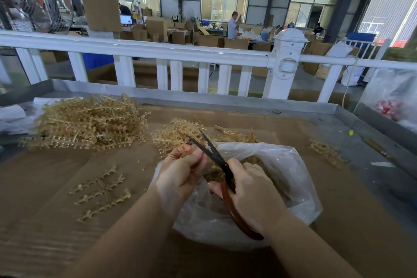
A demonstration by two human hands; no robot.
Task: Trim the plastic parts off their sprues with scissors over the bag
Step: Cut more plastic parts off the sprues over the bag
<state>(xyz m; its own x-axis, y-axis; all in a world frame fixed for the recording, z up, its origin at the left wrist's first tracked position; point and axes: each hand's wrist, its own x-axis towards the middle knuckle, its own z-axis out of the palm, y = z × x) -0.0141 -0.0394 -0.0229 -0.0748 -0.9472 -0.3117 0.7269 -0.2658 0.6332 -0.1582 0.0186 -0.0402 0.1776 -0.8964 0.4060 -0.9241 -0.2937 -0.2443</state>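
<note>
Two hands meet over the clear plastic bag [282, 165]: the left hand [182, 171] pinches a translucent amber plastic sprue [178, 140] just up-left of the right hand [250, 189], which grips the dark-bladed, red-handled scissors [216, 158], blades parted and angled up-left toward it.

I am seeing daylight coming in through the far windows [225, 2], which are blowing out to near white, while the counter [56, 176] is lying in softer, dimmer light with faint shadows. The wide lens is bowing the white railing [135, 48], and the corners are darkening and smearing slightly.
</note>
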